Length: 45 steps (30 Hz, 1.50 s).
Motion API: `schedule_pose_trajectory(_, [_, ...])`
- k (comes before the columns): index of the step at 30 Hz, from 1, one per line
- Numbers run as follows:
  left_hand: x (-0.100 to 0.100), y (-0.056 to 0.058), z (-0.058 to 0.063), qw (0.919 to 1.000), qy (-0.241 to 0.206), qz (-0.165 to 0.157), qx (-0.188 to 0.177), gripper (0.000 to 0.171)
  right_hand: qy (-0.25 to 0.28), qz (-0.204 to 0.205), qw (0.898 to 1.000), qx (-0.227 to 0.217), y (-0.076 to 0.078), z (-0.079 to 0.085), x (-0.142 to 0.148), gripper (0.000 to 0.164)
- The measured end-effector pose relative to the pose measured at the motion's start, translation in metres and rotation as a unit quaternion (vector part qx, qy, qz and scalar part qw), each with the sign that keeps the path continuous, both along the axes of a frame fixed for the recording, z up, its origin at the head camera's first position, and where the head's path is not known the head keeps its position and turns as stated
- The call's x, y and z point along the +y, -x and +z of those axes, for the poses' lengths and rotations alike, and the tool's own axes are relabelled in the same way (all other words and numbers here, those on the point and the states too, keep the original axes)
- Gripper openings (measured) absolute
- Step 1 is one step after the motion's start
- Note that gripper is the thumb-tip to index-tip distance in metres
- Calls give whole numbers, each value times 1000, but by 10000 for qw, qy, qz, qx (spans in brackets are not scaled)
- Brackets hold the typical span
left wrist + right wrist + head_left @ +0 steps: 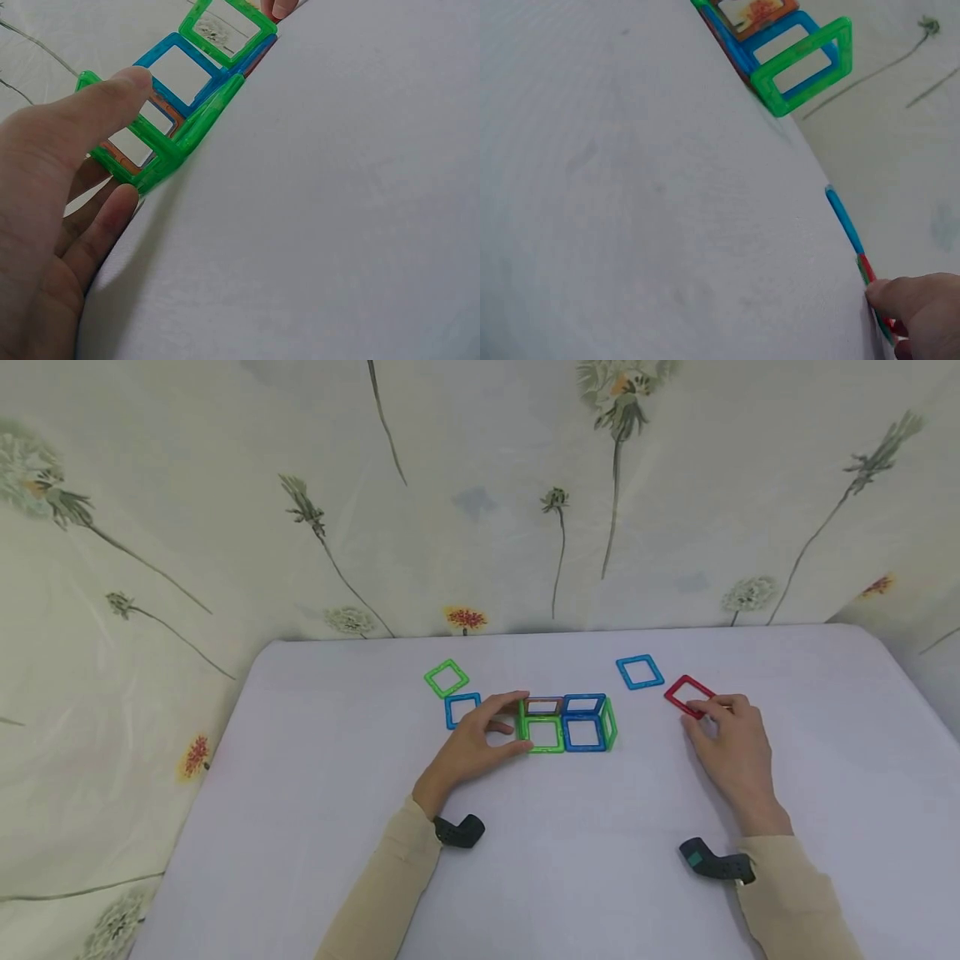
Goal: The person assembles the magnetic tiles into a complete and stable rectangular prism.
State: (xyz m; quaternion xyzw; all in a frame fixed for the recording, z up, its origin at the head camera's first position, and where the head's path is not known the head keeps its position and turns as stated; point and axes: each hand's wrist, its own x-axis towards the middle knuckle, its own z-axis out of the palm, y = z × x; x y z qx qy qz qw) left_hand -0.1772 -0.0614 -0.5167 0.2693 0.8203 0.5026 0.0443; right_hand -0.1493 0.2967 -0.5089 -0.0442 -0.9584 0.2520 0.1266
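Observation:
A small box-like build of square magnetic tiles stands mid-table, with a front green tile, a front blue tile and an upright green tile at its right end. Behind them rise an orange-brown tile and another blue one. My left hand grips the green tile at the left end, thumb on the near side, fingers behind and below. Off to the right, my right hand pinches a red square tile at its near edge. A green edge shows along that red tile in the right wrist view.
Left of the build lie a loose blue tile, partly behind my left hand, and a green tile. Another blue tile lies at the back right. A white cloth covers the table; a flower-print curtain hangs behind it.

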Motion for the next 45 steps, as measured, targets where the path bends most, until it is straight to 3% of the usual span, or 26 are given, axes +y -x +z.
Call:
schedule_pose_trajectory(8, [0,0,-2,10000,-43,-7,18,70,13,151,9994,309,0,1,0,20])
schedule_pose_trajectory(14, [0,0,-1,10000,-17,-30,40,69,88,195,9964,825,0,4,-2,19])
schedule_pose_trajectory(25, [0,0,-2,9999,-53,-45,80,70,1250,-292,9809,1464,3,5,-3,27])
schedule_pose_trajectory(31, [0,1,-2,10000,-29,-6,88,69,1496,-572,9789,1270,0,11,-5,28])
schedule_pose_trajectory(45, [-1,1,-3,10000,0,3,57,70,2151,124,9624,1655,0,24,-14,19])
